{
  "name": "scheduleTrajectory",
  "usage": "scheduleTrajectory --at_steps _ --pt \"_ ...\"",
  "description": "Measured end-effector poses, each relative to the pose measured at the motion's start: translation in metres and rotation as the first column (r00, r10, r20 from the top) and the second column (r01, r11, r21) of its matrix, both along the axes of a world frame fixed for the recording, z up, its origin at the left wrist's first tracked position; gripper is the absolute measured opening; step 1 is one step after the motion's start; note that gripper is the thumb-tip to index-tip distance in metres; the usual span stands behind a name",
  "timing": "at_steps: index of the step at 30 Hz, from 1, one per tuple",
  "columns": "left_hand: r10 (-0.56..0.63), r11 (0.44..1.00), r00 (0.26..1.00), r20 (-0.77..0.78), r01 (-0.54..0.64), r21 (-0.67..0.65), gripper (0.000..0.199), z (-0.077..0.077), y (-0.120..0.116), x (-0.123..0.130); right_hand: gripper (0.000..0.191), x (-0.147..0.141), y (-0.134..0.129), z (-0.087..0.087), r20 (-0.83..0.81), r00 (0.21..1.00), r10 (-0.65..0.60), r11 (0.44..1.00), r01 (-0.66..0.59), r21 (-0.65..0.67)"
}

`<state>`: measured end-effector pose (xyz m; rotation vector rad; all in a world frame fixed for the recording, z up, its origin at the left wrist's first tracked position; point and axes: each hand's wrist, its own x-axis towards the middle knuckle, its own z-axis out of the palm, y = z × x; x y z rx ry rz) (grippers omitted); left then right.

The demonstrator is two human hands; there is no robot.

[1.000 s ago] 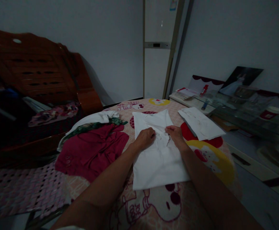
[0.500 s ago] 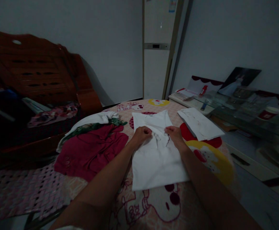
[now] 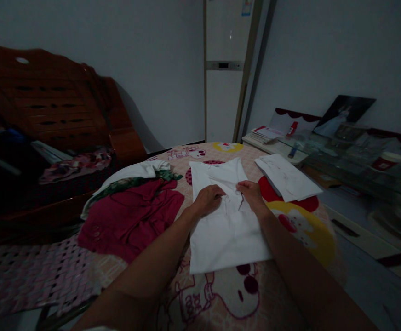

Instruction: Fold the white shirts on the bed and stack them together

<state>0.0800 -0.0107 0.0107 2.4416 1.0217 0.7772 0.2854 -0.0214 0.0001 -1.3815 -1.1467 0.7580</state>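
Note:
A white shirt (image 3: 226, 239) lies folded into a long shape in the middle of the table, creased across its centre. My left hand (image 3: 208, 200) rests on its left side, thumb and fingers closed together on the cloth near the middle. Opposite it, my right hand (image 3: 251, 194) pinches a bit of the same fabric between thumb and forefinger. Dark lines of a print or thread show on the shirt beside the right fingertips. To the right lies another folded white garment (image 3: 288, 177) with faint line markings.
A crumpled dark-pink garment (image 3: 131, 216) and a white one (image 3: 134, 171) with green patterned cloth lie at the table's left. The round table has a patterned cloth (image 3: 235, 299). A wooden chair (image 3: 55, 101) stands left; a glass shelf (image 3: 352, 161) holding a cup (image 3: 386, 162) is at right.
My left hand has shifted right and slightly down, towards the shirt's middle. The raised fold by it now looks flatter. My right hand stays almost in place.

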Motion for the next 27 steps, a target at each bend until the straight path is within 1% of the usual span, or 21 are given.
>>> scheduleTrajectory --at_steps 2,4,7,8,10,13,16,20,23,27 --pt "-0.003 1.000 0.999 -0.036 0.003 0.007 0.036 0.001 -0.001 0.001 0.030 -0.002 -0.002 0.003 0.012 1.000 -0.005 1.000 0.005 0.006" --pt "0.026 1.000 1.000 -0.011 -0.026 -0.001 0.038 0.003 -0.001 0.002 0.031 -0.004 -0.005 0.006 0.000 0.999 0.037 0.999 -0.037 0.026" --pt "0.088 0.995 0.989 0.116 -0.081 -0.065 0.044 0.006 -0.001 0.005 0.034 -0.007 -0.007 0.010 -0.091 0.979 0.181 0.982 -0.175 0.067" --pt "0.107 0.990 0.981 0.161 -0.091 -0.104 0.047 0.007 -0.002 0.006 0.035 -0.007 -0.007 0.011 -0.129 0.970 0.206 0.977 -0.197 0.078" --pt "0.133 0.980 0.970 0.205 -0.098 -0.175 0.052 0.006 -0.002 0.007 0.034 -0.006 -0.008 0.012 -0.182 0.967 0.179 0.983 -0.168 0.077" --pt "0.124 0.975 0.978 0.169 -0.089 -0.203 0.053 0.002 0.000 0.009 0.028 -0.001 -0.008 0.012 -0.165 0.983 0.075 0.996 -0.068 0.050" --pt "0.101 0.984 0.987 0.125 -0.080 -0.160 0.044 -0.001 0.002 0.010 0.024 0.004 -0.009 0.012 -0.121 0.992 0.041 0.999 -0.039 0.020" --pt "0.073 0.993 0.990 0.121 -0.061 -0.100 0.034 -0.005 0.005 0.012 0.021 0.006 -0.012 0.013 -0.122 0.991 0.062 0.997 -0.066 -0.031" --pt "0.084 0.996 0.990 0.112 -0.081 -0.037 0.033 -0.006 0.005 0.012 0.020 0.007 -0.015 0.012 -0.101 0.986 0.135 0.987 -0.142 -0.069" --pt "0.182 0.982 0.983 -0.037 -0.180 0.054 0.028 -0.008 0.006 0.011 0.016 0.007 -0.020 0.014 0.003 0.965 0.262 0.953 -0.258 -0.156"
